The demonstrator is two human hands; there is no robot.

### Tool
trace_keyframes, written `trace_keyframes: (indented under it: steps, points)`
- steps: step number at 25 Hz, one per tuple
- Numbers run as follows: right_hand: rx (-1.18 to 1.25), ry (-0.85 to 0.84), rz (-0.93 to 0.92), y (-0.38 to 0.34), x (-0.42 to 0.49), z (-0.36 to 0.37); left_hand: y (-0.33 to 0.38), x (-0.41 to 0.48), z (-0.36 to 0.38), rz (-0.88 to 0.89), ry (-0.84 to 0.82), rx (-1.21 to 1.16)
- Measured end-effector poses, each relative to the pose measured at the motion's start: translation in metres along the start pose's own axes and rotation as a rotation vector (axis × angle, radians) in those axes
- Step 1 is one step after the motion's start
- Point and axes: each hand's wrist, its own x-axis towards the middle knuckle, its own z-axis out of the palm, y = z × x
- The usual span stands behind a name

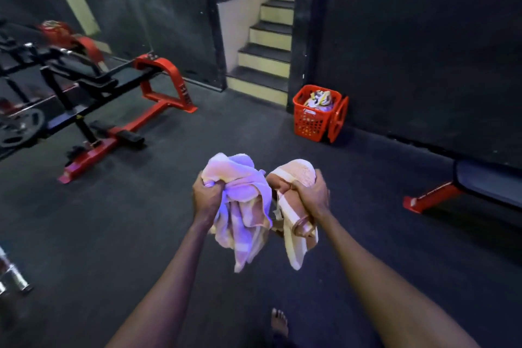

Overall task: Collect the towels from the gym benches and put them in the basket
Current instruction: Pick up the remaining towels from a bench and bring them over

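Grips bunched pink striped towel point(243, 206) tight in left hand point(207, 193), cream striped towel point(295, 237) in right hand point(310, 192), both over floor point(113, 229), well apart from red laundry basket point(309, 124) by stairs point(268, 48). Already some cloths point(319, 99) inside. Left to do, seemingly: carrying over, dropping both in.

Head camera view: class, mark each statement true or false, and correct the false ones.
1. The left hand grips the lilac towel, the right hand the cream towel. True.
2. The red basket stands near the foot of the stairs. True.
3. The basket is empty. False: cloth already lies in it.
4. A towel lies on the bench at right. False: its visible pad is bare.
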Motion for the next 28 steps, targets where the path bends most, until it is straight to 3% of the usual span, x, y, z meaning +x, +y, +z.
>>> trace_keyframes:
  steps: [17, 28]
  points:
    - [-0.029, 0.267, 0.146, -0.037, 0.403, -0.037, 0.051, 0.340, 0.319, 0.009, -0.243, 0.077]
    - [-0.044, 0.288, 0.242, -0.059, 0.664, -0.054, 0.095, 0.563, 0.514, -0.029, -0.311, 0.149]
